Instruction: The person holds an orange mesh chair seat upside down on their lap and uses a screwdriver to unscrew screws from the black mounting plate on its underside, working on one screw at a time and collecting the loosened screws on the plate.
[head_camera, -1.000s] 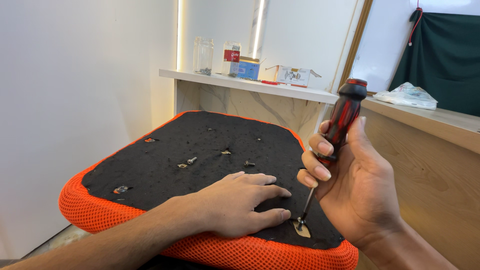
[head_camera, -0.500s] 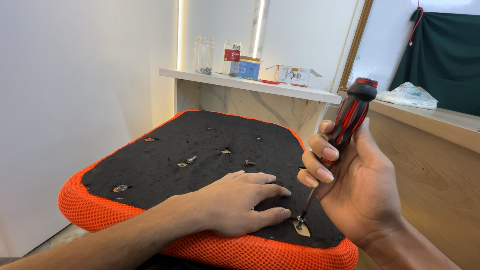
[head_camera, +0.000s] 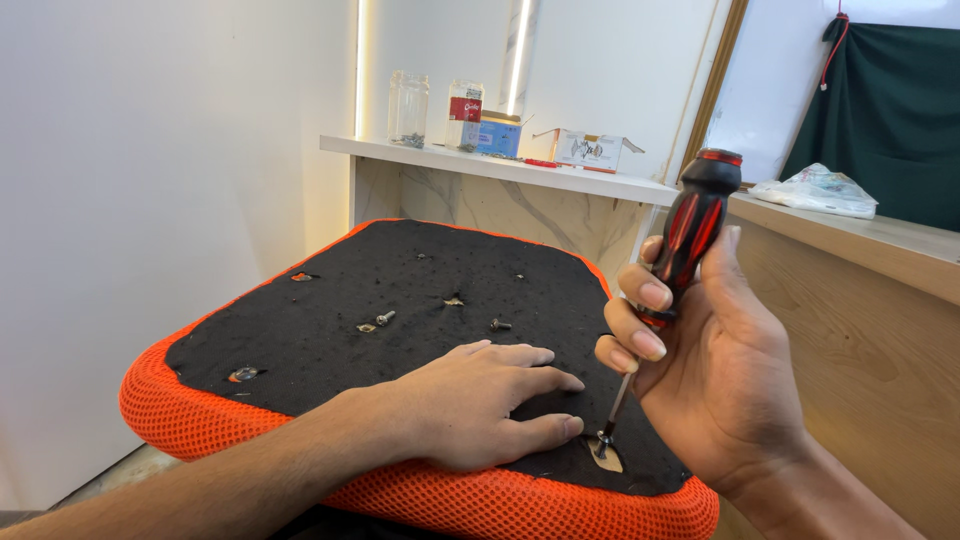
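A white wall (head_camera: 150, 200) closes the left side, just beside the seat's (head_camera: 420, 280) left edge. The seat lies upside down: a flat black underside ringed by a bulging orange mesh rim (head_camera: 160, 420). Small holes dot the black face, one near the left edge (head_camera: 243, 374), and two loose screws (head_camera: 384, 318) lie near its middle, well apart from both hands.

The left hand (head_camera: 470, 405) rests palm down on the black face near the front rim, fingers (head_camera: 540, 382) spread flat and holding nothing, the thumb tip just beside the screw hole.

To its right the screwdriver (head_camera: 690, 240) stands tilted, its black-and-red handle up and its thin shaft running down to a screw (head_camera: 603, 438) set in a hole near the seat's front right corner. The right hand (head_camera: 720, 390) wraps the handle's lower part, fingers curled and pinching it against the thumb.

Behind the seat a white shelf (head_camera: 500, 165) carries jars and a small box. On the right a wooden desk (head_camera: 870, 300) stands close beside the seat's right edge, with a plastic bag (head_camera: 820, 190) on top. Open black surface remains across the seat's back half.
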